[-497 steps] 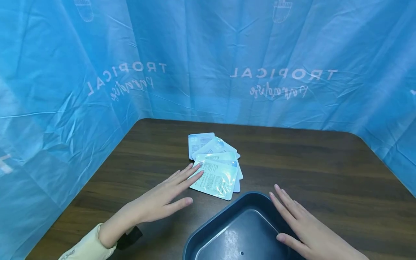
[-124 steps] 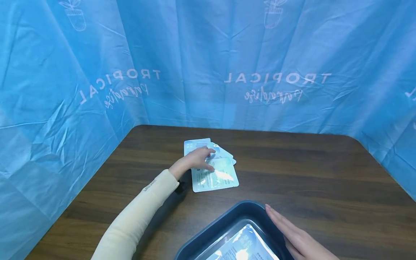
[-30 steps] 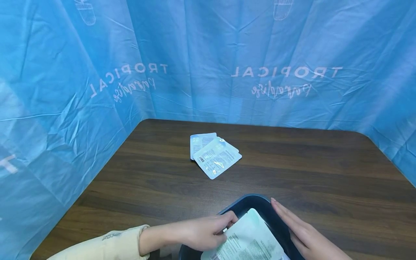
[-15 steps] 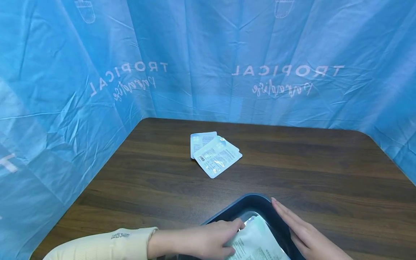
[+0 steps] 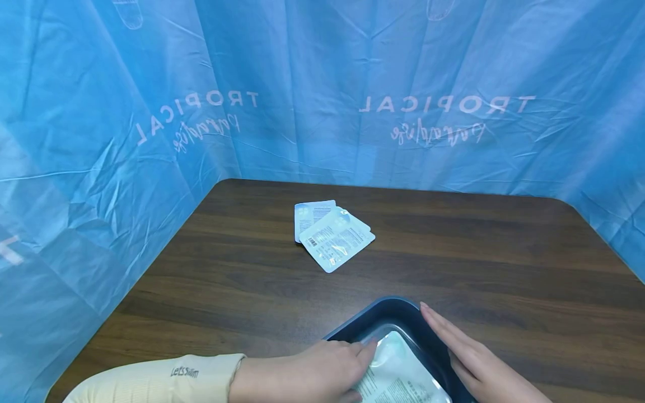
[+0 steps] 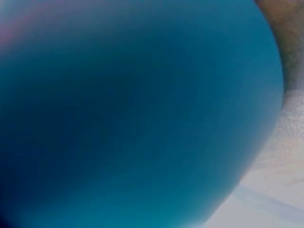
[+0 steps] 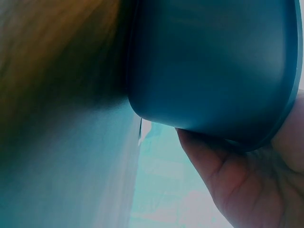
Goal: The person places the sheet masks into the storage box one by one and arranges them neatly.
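Observation:
A dark blue plastic tray (image 5: 398,313) stands at the table's near edge, its lower part cut off by the frame. Inside it lies a pale green, shiny sheet mask packet (image 5: 403,369). My left hand (image 5: 322,372) reaches in from the left and holds that packet by its left edge, index finger over it and thumb on the near side. My right hand (image 5: 476,358) grips the tray's right wall, fingers straight along the outside and thumb down inside. The right wrist view shows this hand (image 7: 247,185) against the tray's outer wall (image 7: 213,71).
Further back on the dark wooden table (image 5: 242,268), a few light blue packets (image 5: 337,240) lie overlapped. A blue printed curtain (image 5: 322,84) hangs behind and at both sides. In the left wrist view, a blurred blue surface (image 6: 142,104) fills most of the picture.
Several packets were fanned on the table at first; fewer remain there now. The left hand has brought the green packet into the tray and lowered it. The right hand stays at the tray.

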Action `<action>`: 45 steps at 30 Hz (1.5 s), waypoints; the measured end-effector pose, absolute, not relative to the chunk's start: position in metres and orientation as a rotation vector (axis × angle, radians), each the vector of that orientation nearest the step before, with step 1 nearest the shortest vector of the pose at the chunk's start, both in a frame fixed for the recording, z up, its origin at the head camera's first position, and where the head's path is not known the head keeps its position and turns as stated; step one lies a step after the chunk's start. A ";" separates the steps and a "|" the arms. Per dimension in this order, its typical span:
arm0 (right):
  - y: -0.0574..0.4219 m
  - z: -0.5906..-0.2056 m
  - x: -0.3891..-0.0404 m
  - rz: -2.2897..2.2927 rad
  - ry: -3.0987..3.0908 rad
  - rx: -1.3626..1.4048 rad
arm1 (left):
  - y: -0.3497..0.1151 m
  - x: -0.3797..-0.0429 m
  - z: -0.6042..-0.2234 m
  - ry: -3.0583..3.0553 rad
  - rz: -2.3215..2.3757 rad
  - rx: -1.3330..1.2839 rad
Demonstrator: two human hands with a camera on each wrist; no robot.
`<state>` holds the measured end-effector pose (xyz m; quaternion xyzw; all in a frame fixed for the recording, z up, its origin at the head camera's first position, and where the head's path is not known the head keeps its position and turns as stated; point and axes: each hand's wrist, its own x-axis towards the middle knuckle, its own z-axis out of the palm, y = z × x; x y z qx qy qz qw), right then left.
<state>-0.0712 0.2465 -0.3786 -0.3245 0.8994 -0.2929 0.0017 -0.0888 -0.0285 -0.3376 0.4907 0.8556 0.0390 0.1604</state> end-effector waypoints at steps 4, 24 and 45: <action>0.246 -0.378 -0.071 -0.900 2.814 -0.966 | -0.027 -0.088 -0.340 2.468 0.084 1.439; 0.246 -0.377 -0.073 -1.001 2.760 -0.942 | -0.018 -0.091 -0.344 2.426 -0.436 1.576; 0.246 -0.377 -0.070 -1.038 2.749 -1.059 | -0.036 -0.120 -0.272 2.200 0.182 1.663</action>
